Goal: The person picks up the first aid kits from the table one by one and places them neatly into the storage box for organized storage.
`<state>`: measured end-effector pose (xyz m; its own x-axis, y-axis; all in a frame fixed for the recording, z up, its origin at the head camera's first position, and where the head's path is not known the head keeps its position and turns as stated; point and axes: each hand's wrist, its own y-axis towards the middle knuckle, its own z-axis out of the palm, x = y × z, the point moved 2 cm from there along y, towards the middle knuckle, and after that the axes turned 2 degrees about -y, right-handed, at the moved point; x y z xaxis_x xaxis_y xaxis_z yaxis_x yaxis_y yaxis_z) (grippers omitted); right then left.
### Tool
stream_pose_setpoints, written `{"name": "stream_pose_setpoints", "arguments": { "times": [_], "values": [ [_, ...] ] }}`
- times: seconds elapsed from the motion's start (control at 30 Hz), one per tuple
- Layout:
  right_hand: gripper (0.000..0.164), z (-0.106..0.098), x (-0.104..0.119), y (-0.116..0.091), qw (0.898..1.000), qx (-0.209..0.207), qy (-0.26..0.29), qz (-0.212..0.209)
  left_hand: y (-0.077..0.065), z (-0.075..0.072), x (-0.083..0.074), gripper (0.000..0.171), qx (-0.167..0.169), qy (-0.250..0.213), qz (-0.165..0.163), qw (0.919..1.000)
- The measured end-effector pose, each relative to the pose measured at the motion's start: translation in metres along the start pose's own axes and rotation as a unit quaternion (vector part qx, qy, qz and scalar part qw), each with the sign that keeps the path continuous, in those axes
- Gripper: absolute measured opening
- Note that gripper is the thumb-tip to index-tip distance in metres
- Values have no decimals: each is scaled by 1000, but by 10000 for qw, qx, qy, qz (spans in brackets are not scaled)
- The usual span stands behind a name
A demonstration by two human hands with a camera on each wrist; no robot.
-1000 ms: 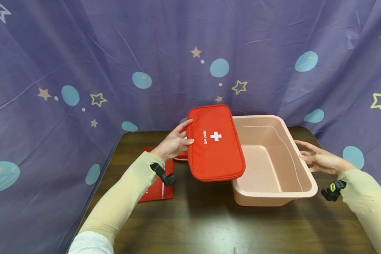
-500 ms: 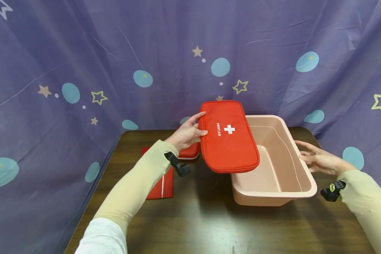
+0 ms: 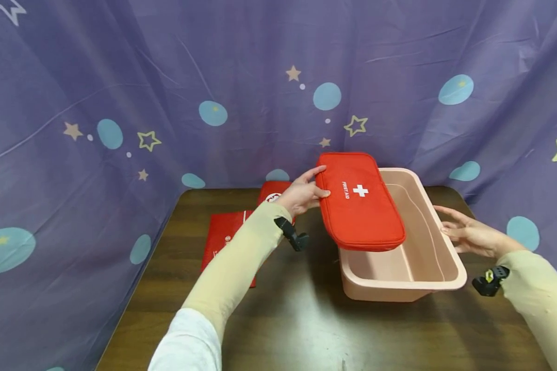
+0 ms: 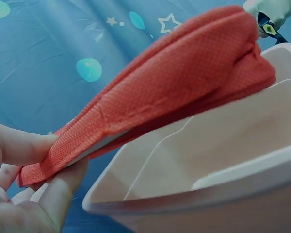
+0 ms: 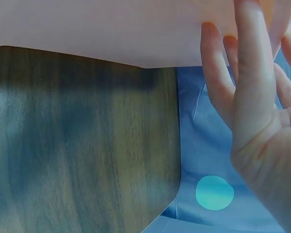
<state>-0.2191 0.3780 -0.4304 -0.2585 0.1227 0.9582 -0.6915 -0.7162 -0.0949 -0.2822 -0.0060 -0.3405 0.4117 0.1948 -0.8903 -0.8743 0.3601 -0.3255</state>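
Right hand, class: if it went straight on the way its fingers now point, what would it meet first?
Most likely the pink tub: the right hand is at its rim, though exact contact is unclear.

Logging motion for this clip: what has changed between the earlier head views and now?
The left hand has carried the red first-aid pouch to the person's right, so in the head view it covers more of the pink bin. Nothing was let go or newly gripped. The bin stayed in place, and the right hand still touches it.
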Motion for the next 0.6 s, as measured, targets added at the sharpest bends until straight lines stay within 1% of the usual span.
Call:
{"name": "stream_pose_setpoints", "arguments": {
  "times": [0.2,0.43,0.6],
  "values": [
    [55,3,1,0,9998,-119,-166,68,11,18,12,75,-105,71,-34,9999],
    [55,3,2,1,9998,-119,-164,52,20,34,25,75,-325,222,-16,9992],
    [54,4,1,2,9989,-300,-323,139,27,46,32,77,-352,183,8,9992]
  ]
}}
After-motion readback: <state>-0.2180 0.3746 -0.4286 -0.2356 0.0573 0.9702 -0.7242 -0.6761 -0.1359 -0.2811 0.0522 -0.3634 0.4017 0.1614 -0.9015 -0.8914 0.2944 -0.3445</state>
